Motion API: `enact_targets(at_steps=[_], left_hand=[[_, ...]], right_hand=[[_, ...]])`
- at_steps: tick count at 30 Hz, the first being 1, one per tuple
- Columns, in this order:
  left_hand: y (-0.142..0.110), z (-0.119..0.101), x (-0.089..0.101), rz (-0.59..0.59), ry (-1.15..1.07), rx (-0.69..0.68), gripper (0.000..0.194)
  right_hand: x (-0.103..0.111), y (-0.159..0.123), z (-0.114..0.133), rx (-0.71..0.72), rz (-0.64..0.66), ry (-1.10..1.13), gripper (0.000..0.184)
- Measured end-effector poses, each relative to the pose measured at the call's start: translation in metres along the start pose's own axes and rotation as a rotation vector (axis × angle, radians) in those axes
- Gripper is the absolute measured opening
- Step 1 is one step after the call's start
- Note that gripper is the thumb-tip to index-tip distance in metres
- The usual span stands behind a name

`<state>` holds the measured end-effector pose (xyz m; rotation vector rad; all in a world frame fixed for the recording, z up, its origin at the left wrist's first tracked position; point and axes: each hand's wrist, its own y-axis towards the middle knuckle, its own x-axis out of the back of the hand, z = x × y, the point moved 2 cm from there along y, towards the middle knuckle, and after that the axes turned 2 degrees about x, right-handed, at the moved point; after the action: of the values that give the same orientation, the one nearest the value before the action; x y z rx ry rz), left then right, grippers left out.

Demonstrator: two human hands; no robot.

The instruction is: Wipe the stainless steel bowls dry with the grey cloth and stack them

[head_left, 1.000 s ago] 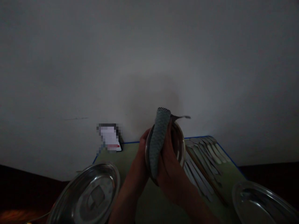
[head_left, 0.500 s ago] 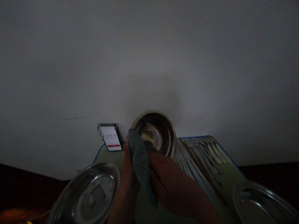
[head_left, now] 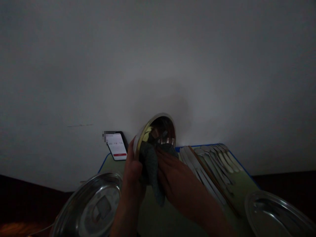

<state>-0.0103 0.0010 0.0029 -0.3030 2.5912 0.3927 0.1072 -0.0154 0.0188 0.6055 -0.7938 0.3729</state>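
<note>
Left hand: wraps the outer side of the steel bowl (head_left: 170,126) from the left, gripping it with the thumb toward the person; the left hand (head_left: 134,169) stands upright, wrist below, forearm rising from the bottom edge of view.
Right hand: reaches in slantwise from the lower right; the right hand (head_left: 170,168) has its fingers straight and pressed together against the grey-green cloth (head_left: 152,168), tips at the bowl's mouth. Whether they also pinch it, I cannot tell.
Bowl: raised above the far part of the bench (head_left: 155,217), tipped on its side, mouth turned right and toward the person.
Cloth: bunched between both hands, one end hanging below the bowl, a checked part showing beyond the right fingers.
Far edge: blue trim, with the wall (head_left: 158,49) just behind.
Left side: the phone (head_left: 118,148) leans at the far corner, screen lit; the large steel basin (head_left: 80,200) sits nearer, close to the left forearm.
Right side: cutlery (head_left: 222,158) and brown chopsticks (head_left: 209,174) lie in slanting rows, partly behind the right forearm; the second basin (head_left: 271,195) stands beyond, at the near right.
Room: green surface shows between the forearms, and between cutlery and second basin.
</note>
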Motion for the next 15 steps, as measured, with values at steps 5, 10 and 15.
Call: enact_targets(at_steps=[5,10,15], left_hand=[[0.002,0.004,-0.003,-0.178,-0.085,-0.038,0.039],[-0.003,0.006,-0.013,-0.081,-0.092,0.048,0.050],[-0.015,0.009,-0.030,0.004,-0.175,0.249,0.046]], right_hand=[[-0.005,-0.001,-0.006,-0.030,-0.030,-0.106,0.045],[-0.005,0.000,-0.029,-0.130,-0.179,-0.240,0.052],[0.004,0.000,-0.041,-0.123,-0.393,-0.295,0.058]])
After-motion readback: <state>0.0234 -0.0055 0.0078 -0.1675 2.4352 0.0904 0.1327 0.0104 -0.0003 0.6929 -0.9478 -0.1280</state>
